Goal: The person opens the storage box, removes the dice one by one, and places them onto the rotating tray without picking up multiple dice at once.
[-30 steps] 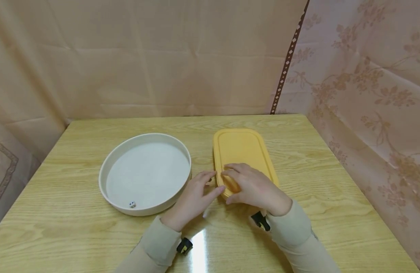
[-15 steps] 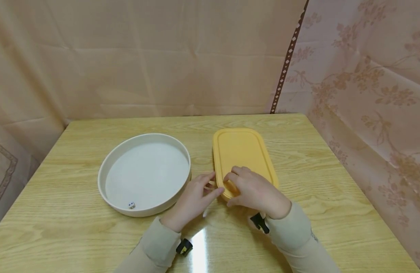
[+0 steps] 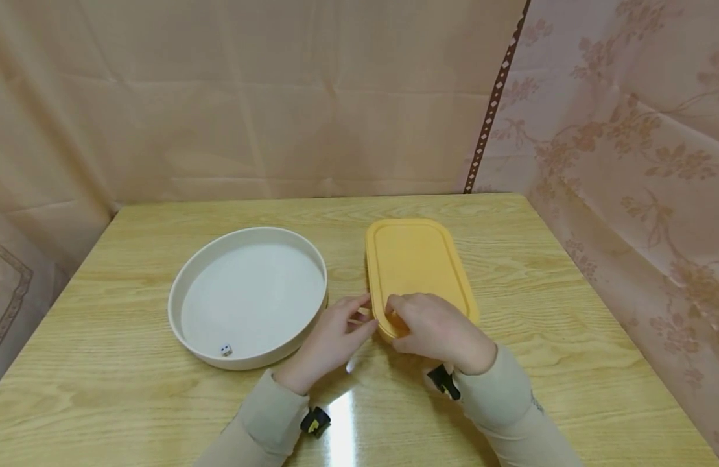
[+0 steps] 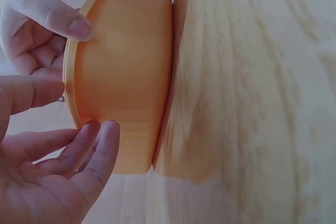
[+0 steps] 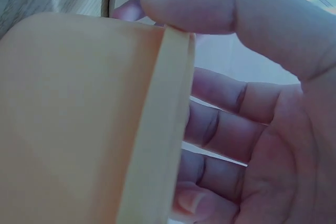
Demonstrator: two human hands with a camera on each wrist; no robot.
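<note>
A yellow lidded box (image 4: 126, 66) stands on the table right of centre, with its flat yellow lid (image 3: 414, 256) seated on top. My right hand (image 3: 443, 327) grips the lid's near edge. In the right wrist view its thumb lies at the rim (image 5: 152, 119) while the other fingers bend over the top face. At the near left corner, my left hand (image 3: 336, 334) touches the box. Its thumb meets the lid's edge and its fairly straight fingers (image 4: 102, 150) rest by the side wall. What the box contains is hidden.
A round white tray (image 3: 187, 266) with a raised rim stands to the left, close to the left hand. Inside it, near the front, lies a small white die (image 3: 226, 350) with dark dots. Cloth curtains (image 3: 277, 97) hang behind the wooden table (image 3: 131, 415).
My right hand has shifted slightly nearer along the lid, and its fingers have bent more. My left hand stays almost in place, with its fingers a little more bent. Box, tray and die have not visibly moved.
</note>
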